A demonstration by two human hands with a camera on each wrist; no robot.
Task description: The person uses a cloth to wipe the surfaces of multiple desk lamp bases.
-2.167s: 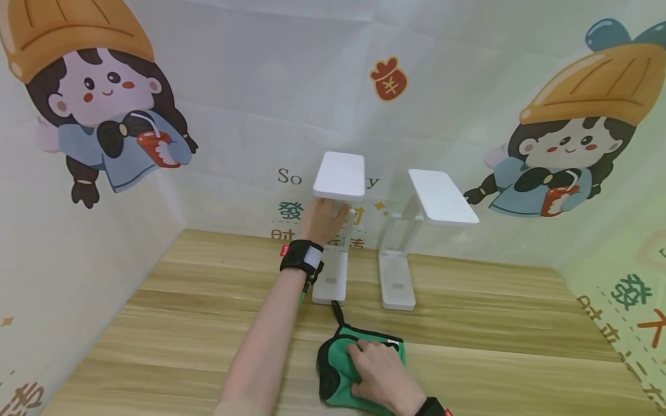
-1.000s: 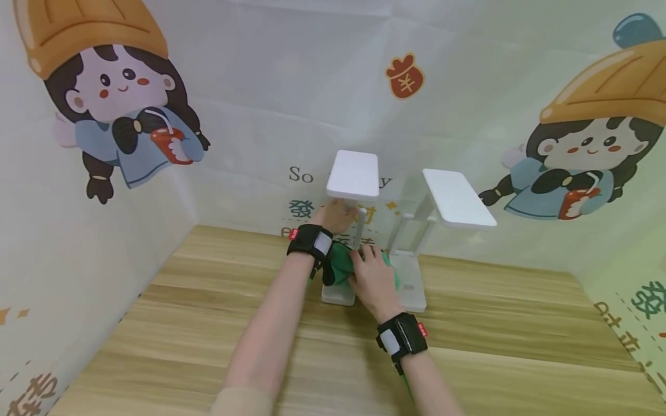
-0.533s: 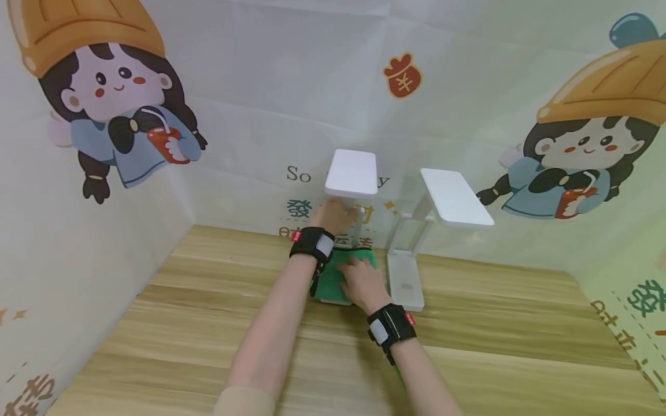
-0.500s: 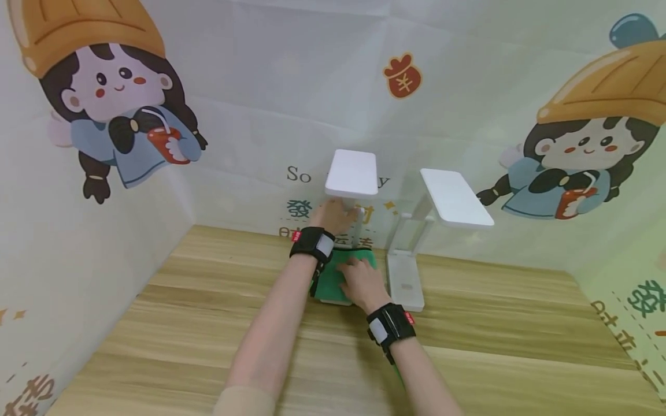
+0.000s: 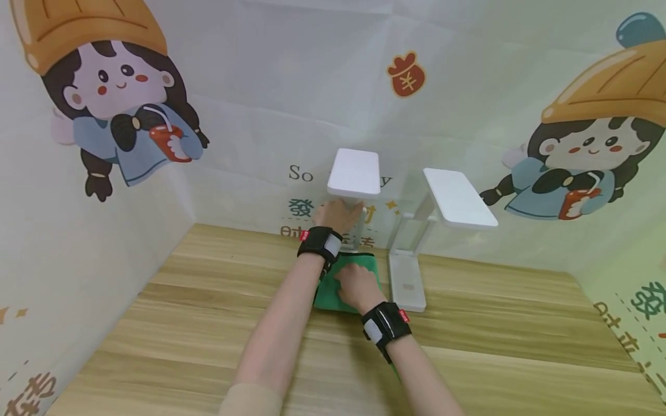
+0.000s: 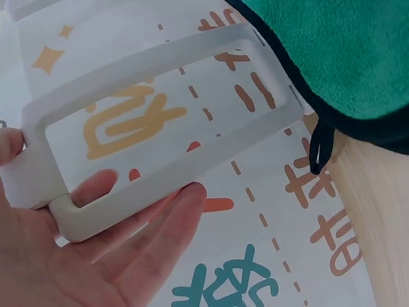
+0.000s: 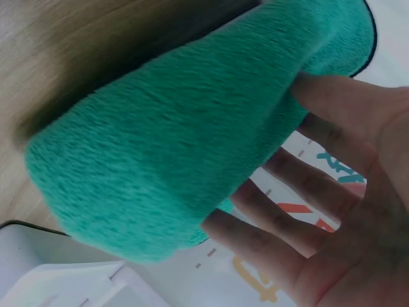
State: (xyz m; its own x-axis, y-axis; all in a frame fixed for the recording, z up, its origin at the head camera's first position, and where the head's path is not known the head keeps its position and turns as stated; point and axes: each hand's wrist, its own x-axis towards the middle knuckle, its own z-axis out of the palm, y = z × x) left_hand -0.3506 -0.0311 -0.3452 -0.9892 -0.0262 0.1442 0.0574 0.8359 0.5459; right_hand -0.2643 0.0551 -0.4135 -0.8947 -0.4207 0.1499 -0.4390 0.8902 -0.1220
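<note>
A white folding stand (image 5: 355, 172) with a flat top plate stands against the back wall. Under its plate, my left hand (image 5: 337, 216) holds the upper joint of the arm; in the left wrist view, thumb and fingers lie on either side of the two-bar frame (image 6: 185, 166). A green plush cloth (image 5: 330, 292) with black edging lies over this stand's base and mostly hides it. On the cloth rests my right hand (image 5: 360, 286), bent fingers gathering it. In the right wrist view, the fingertips tuck into a fold of the cloth (image 7: 153, 147).
A second white stand (image 5: 460, 197) is close by on the right, its base (image 5: 407, 283) beside the right hand. Both rest on a wooden table (image 5: 494, 323). A printed cloth backdrop (image 5: 250, 133) closes in the back and sides.
My right hand has carried the cloth from the table front up onto the left stand's base, spread it there, then drawn it slightly toward me. The left hand keeps its hold.
</note>
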